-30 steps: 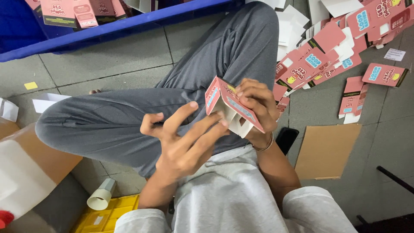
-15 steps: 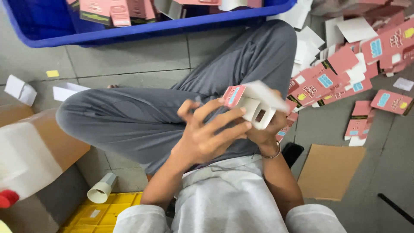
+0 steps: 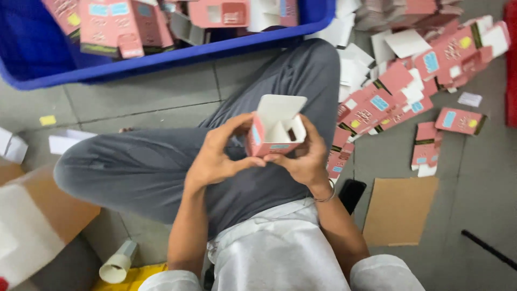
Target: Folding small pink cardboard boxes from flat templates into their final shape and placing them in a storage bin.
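Observation:
I hold a small pink and white carton upright over my lap, its top flap open and the white inside showing. My left hand grips its left side with thumb and fingers curled around it. My right hand supports it from the right and below; a thin bracelet sits on that wrist. I sit cross-legged in grey trousers on a tiled floor.
A blue bin with several folded pink cartons stands ahead. A heap of flat pink cartons lies at the right. A brown cardboard sheet lies on the floor right of me. A cardboard box and a tape core sit at the left.
The carton has gone from a flat, tilted blank to an erected box held upright with its top open. Both hands shifted around it, and my view moved closer to the bin.

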